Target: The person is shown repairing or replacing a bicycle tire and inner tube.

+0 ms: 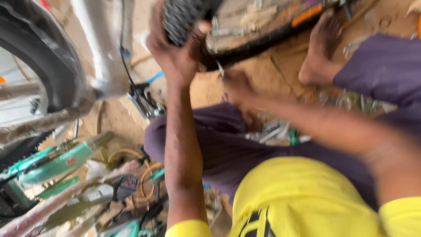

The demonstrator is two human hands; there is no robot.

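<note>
Gripping hard up top, the left hand [177,52] has its fingers wrapped tight around the dark toothed metal gear cluster [184,15] on the black rubber-tyred bicycle wheel [263,37], which lies tilted across the sandy ground at the top of the view, just beyond the person's knees. The right hand [237,85] sits just below the wheel, smeared with motion; its fingers look curled in, a sliver of something pale pokes up beside it, but whether they hold a tool I cannot tell.

To do this well, as I judge it: keep that left grip firm so the cluster cannot spin, brace the wheel against the ground, and let the right hand work close under the hub in short, controlled moves rather than big swings — that bare foot [320,48] is resting right against the rim.

Counting, biggest first: one silver bicycle frame with a black tyre [52,66] at left, one wheel being worked on, one green painted bicycle frame [61,160] lying lower left, one gear cluster, one bare foot in view. The scatter of small shiny metal parts [272,131] on the ground between the legs is too blurred to count
</note>
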